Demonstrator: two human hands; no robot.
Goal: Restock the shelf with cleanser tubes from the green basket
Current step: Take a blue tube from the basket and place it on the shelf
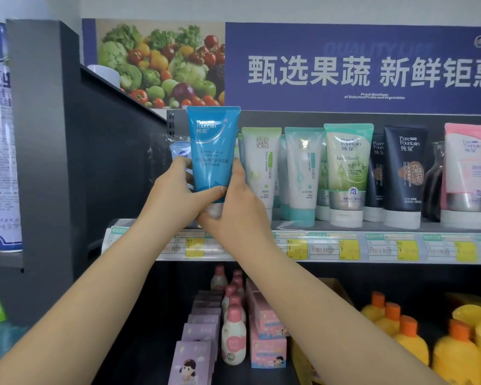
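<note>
Both hands, left hand [178, 190] and right hand [238, 207], grip the upright blue cleanser tube [213, 151] by its lower end.

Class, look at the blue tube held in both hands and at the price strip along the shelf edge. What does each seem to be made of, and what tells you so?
Blue tube: probably soft plastic with a satin sheen, judging by its flat crimped top and soft highlights. Price strip: likely paper labels behind a clear glossy plastic cover, since glare runs across the printed tags.
</note>
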